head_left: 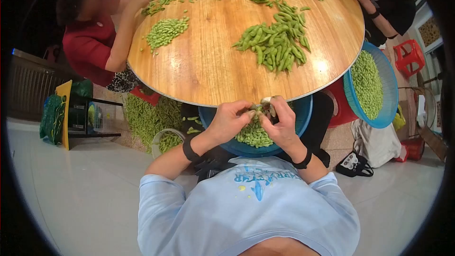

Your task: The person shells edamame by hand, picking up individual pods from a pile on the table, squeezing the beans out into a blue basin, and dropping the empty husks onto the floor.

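Observation:
My left hand (232, 121) and my right hand (280, 122) meet at the near edge of the round wooden table (204, 66). Their fingertips are pinched together around a small green bean pod (258, 107), mostly hidden by the fingers. Directly below them, a blue basin (304, 122) on my lap side holds shelled green beans (253, 136). Beyond my hands on the tabletop lies a loose heap of unshelled bean pods (277, 42). Both wrists wear dark bands.
Shelled beans (166, 32) form a pile at the table's left. A person in red (90, 42) sits left, another in black (391, 4) at far right. A blue basket (389, 83) of beans stands right, near a red stool (409, 58). Pods (151, 116) cover the floor at left.

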`<action>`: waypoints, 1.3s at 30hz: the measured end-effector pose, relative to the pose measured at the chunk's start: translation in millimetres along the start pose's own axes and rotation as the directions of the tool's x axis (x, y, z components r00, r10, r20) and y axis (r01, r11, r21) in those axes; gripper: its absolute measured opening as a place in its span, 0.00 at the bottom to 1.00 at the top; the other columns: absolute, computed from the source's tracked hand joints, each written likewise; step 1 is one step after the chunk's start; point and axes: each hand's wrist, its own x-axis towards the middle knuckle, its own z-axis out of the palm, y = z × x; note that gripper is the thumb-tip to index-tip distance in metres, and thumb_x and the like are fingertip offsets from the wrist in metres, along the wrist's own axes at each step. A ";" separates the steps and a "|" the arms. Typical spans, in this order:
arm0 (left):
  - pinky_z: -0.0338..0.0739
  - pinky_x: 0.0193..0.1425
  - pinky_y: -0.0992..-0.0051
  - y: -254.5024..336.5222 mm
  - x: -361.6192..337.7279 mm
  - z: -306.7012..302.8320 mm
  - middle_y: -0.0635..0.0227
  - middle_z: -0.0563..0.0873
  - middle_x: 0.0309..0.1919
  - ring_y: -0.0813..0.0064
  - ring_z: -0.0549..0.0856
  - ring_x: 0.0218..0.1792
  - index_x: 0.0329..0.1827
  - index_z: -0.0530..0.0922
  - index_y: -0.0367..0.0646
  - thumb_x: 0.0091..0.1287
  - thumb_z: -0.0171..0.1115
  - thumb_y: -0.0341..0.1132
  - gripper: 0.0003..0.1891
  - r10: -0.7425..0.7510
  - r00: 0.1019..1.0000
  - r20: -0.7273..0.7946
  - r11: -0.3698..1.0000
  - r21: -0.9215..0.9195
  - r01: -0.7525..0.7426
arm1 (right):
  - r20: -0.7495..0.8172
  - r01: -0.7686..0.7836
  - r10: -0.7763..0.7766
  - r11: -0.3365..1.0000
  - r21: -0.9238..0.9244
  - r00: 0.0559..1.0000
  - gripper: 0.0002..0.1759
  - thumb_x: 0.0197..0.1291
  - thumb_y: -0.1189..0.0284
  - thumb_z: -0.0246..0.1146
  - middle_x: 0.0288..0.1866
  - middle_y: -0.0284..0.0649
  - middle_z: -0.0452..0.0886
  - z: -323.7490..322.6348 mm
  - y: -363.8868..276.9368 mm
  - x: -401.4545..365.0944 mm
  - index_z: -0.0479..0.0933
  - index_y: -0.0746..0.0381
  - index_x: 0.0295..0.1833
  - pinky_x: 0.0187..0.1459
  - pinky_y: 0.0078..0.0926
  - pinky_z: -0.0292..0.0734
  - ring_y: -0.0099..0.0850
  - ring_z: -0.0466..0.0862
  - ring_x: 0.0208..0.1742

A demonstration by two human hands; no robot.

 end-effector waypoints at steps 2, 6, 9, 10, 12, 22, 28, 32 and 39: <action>0.69 0.28 0.86 2.1 -2.4 1.0 0.77 0.79 0.26 0.90 0.74 0.25 0.46 0.80 0.35 0.66 0.60 0.26 0.08 0.049 0.999 0.009 0.999 0.021 -0.050 | 0.039 0.132 -0.128 0.984 -0.120 0.991 0.19 0.45 0.83 0.63 0.31 0.45 0.70 0.5 8.8 -2.3 0.73 0.69 0.46 0.28 0.30 0.70 0.38 0.74 0.27; 0.69 0.29 0.86 8.0 -5.1 -0.3 0.78 0.79 0.27 0.91 0.74 0.27 0.46 0.80 0.35 0.65 0.60 0.25 0.08 0.013 0.998 0.067 0.999 -0.047 -0.010 | 0.063 0.115 -0.108 0.987 -0.117 0.992 0.18 0.44 0.84 0.62 0.31 0.46 0.70 -3.6 6.9 -6.0 0.72 0.69 0.45 0.29 0.33 0.71 0.41 0.75 0.28; 0.70 0.30 0.86 11.5 -6.3 1.4 0.79 0.79 0.28 0.91 0.74 0.27 0.45 0.80 0.34 0.64 0.60 0.24 0.08 0.046 0.990 0.131 0.994 -0.102 -0.033 | 0.102 0.160 -0.147 0.978 -0.136 0.984 0.17 0.43 0.84 0.62 0.31 0.46 0.70 -5.7 11.4 -8.3 0.72 0.69 0.43 0.29 0.34 0.71 0.42 0.75 0.28; 0.71 0.31 0.86 11.9 -6.9 0.6 0.78 0.79 0.29 0.91 0.75 0.28 0.45 0.79 0.34 0.64 0.60 0.23 0.08 0.001 0.996 0.088 0.999 -0.047 0.003 | 0.081 0.122 -0.111 0.983 -0.135 0.990 0.17 0.43 0.84 0.62 0.31 0.46 0.71 -10.6 9.6 -8.5 0.72 0.70 0.43 0.29 0.34 0.71 0.42 0.75 0.28; 0.71 0.32 0.86 10.1 -6.3 -1.0 0.77 0.79 0.30 0.91 0.75 0.30 0.45 0.78 0.34 0.63 0.60 0.22 0.08 -0.041 0.999 0.037 0.999 0.005 0.040 | 0.064 0.087 -0.079 0.988 -0.131 0.995 0.17 0.42 0.84 0.62 0.31 0.47 0.71 -15.6 3.6 -7.2 0.73 0.70 0.43 0.29 0.34 0.72 0.42 0.75 0.28; 0.74 0.36 0.84 6.8 -9.2 8.1 0.68 0.80 0.37 0.87 0.78 0.37 0.49 0.70 0.34 0.63 0.59 0.19 0.12 0.105 0.994 -0.020 0.977 -0.183 -0.107 | 0.134 0.056 -0.060 0.998 0.036 0.989 0.15 0.47 0.84 0.64 0.29 0.43 0.72 -4.8 -1.5 -9.4 0.74 0.69 0.44 0.25 0.27 0.67 0.34 0.73 0.24; 0.76 0.35 0.77 23.7 -21.3 -2.3 0.61 0.82 0.32 0.75 0.81 0.31 0.43 0.74 0.34 0.63 0.60 0.23 0.08 0.211 0.977 -0.021 0.974 0.085 -0.208 | 0.111 0.091 -0.096 0.994 0.052 0.989 0.14 0.47 0.85 0.63 0.27 0.42 0.71 -4.2 -1.9 -8.5 0.74 0.69 0.42 0.26 0.27 0.67 0.34 0.72 0.23; 0.78 0.36 0.63 27.5 -58.2 -63.1 0.53 0.82 0.30 0.56 0.83 0.32 0.37 0.79 0.35 0.60 0.62 0.29 0.06 0.187 0.971 0.147 0.537 0.813 -0.226 | 0.224 0.064 -0.064 0.998 0.006 0.973 0.11 0.51 0.83 0.60 0.29 0.43 0.72 -15.4 12.6 -12.3 0.73 0.69 0.42 0.26 0.27 0.68 0.32 0.73 0.23; 0.75 0.40 0.59 57.1 -6.4 -90.0 0.50 0.79 0.30 0.51 0.80 0.34 0.36 0.80 0.35 0.63 0.59 0.32 0.08 0.231 0.959 0.164 0.519 0.813 -0.264 | 0.552 -0.716 0.458 0.491 0.496 0.697 0.09 0.65 0.77 0.51 0.32 0.37 0.76 -17.2 -1.2 -17.7 0.71 0.67 0.48 0.19 0.18 0.66 0.21 0.74 0.20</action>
